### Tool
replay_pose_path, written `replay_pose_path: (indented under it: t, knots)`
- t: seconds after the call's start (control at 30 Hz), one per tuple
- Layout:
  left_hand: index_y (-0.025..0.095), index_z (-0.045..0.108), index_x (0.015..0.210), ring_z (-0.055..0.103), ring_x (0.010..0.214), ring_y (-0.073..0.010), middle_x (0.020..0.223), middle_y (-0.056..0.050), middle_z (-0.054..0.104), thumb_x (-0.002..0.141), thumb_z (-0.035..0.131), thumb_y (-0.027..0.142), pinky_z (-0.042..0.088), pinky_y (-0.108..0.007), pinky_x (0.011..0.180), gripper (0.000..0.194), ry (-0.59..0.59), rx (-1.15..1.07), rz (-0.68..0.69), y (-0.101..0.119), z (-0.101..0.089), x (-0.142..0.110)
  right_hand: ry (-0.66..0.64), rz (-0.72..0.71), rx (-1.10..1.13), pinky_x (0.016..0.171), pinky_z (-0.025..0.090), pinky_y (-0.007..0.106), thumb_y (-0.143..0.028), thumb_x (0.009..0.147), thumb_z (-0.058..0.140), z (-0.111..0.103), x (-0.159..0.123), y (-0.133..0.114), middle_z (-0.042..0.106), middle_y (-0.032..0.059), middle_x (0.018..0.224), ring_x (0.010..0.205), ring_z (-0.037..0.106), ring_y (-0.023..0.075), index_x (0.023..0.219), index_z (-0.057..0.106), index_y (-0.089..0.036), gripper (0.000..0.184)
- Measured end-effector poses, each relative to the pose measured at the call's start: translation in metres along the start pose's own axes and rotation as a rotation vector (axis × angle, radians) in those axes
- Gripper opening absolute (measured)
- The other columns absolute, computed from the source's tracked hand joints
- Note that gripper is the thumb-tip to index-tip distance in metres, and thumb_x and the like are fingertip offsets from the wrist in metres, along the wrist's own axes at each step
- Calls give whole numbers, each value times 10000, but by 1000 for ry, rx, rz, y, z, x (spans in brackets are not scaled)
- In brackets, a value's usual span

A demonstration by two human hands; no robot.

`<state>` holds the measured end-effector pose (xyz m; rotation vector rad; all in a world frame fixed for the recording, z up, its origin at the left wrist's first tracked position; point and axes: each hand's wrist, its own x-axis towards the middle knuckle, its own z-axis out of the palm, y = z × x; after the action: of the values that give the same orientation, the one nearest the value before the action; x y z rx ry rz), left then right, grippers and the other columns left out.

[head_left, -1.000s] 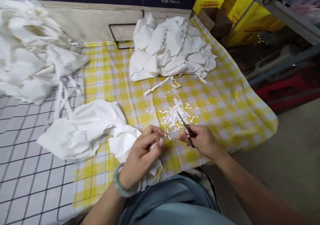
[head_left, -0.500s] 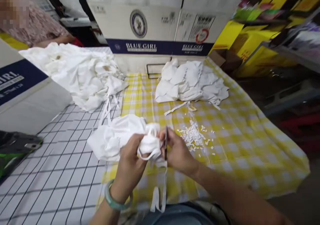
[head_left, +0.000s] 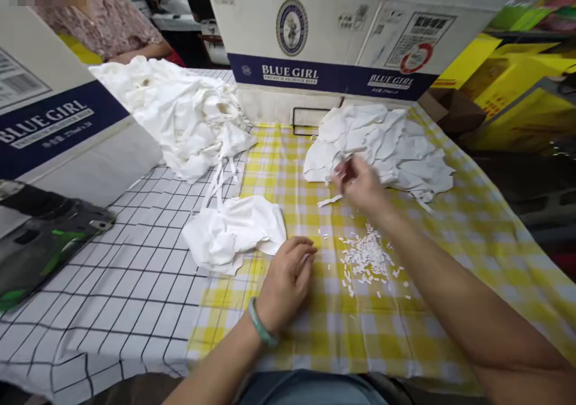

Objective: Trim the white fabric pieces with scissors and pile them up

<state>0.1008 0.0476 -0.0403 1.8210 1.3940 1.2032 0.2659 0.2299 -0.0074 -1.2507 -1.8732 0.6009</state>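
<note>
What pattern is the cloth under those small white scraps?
Yellow and white checks on the cloth under the white scraps, best seen in the head view.

l hand (head_left: 288, 282) loosely curled, closer in; r arm (head_left: 432, 279) extended fwd, r hand (head_left: 360, 186) farther out, bit blurred.

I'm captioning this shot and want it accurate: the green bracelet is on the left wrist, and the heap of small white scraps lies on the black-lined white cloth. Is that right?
Not quite: the heap of small white scraps lies on the yellow checked cloth, as the current head view shows. The green bracelet is indeed at the left hand's wrist.
</note>
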Motion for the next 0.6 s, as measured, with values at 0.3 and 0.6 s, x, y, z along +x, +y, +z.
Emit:
replay_pose_path:
  t: [0.3, 0.6]
  knots:
    - [147, 584, 1138, 496, 1112, -365, 1210, -200, 559, 859, 579, 170, 446, -574, 901, 280, 208, 798, -34, -59, -84, -20, -490, -59, 100, 667, 417, 266, -113, 691, 584, 102, -75, -53, 558, -14, 764, 701, 513, 149, 760, 443, -221, 191]
    - [163, 607, 968, 578, 981, -266, 1086, -123, 626, 775, 472, -3, 533, -429, 827, 288, -253, 670, -19, -32, -110, -57, -205, 372, 358, 533, 401, 233, -257, 701, 658, 46, -108, -40, 495, -57, 654, 549, 473, 105, 798, 512, -208, 183]
